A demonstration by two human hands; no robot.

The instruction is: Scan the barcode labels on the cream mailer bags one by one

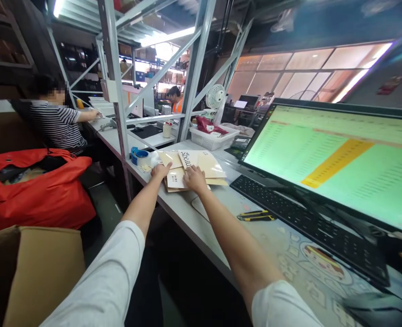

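Several flat cream-coloured packets [206,164] in clear glossy wrapping lie overlapped in a loose pile on the desk. Dark print shows on the top one. At the pile's left edge is my left hand [160,171], closed on a packet with the thumb on its upper face. My right hand [196,178] rests on top, fingers apart and pressing on the packets, covering part of the print. A blue tape roll [141,156] sits just beyond my left hand. A yellow-and-black box cutter [256,215] lies on the desk to the right of my right forearm.
A monitor [323,150] and black keyboard [310,222] take up the desk's right side. Behind the packets stands a white basket [214,140]. Metal rack posts [115,81] rise at the desk's far edge. A red bag [37,190] and cardboard box [47,272] are left; two people sit beyond.
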